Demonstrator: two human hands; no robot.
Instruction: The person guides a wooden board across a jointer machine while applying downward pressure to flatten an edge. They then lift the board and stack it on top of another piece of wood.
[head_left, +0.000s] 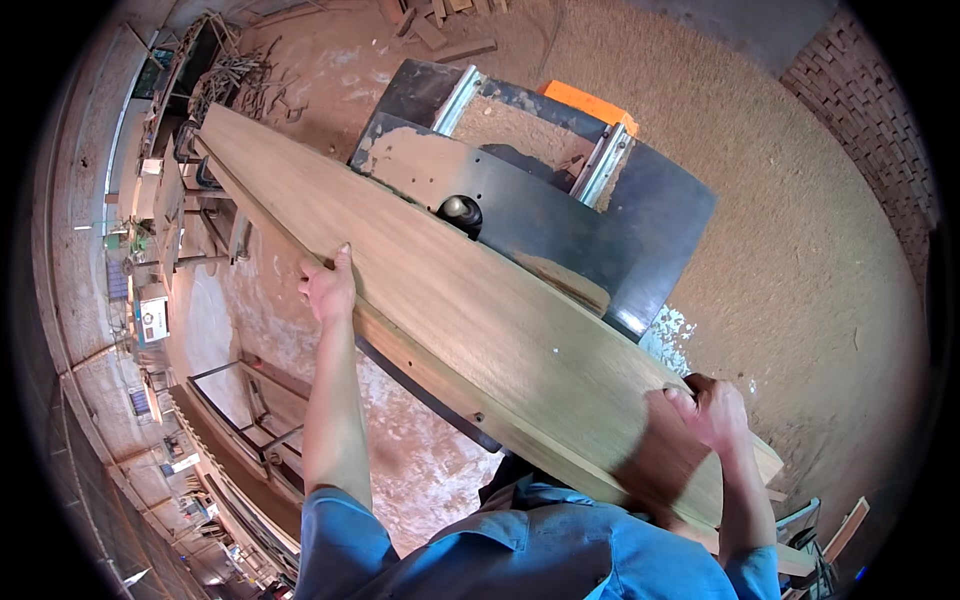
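Got a long pale board [490,310] here, lying slantwise across a dark machine table [650,210], running from well ahead of the left hand [332,290] back to a bit past the right hand [712,412]. Gripping the near edge with the left, thumb up top and fingers bent round the outer side, so closed down to about the edge's thickness. Closed on the far edge with the right, close to the nearer end, thumb on the face; can't make out the fingertips there.

Across the board from the left hand, see a round cutter head [461,213] right beside the far edge; can't tell if touching. Farther out past that, spot two silver rails [603,165] and an orange block [590,105]. Way beyond, note some wood scraps [430,33]. Past the right hand, just sawdusty floor [770,180], then bricks [865,110]. Between the forearms, wearing a blue shirt [500,550].
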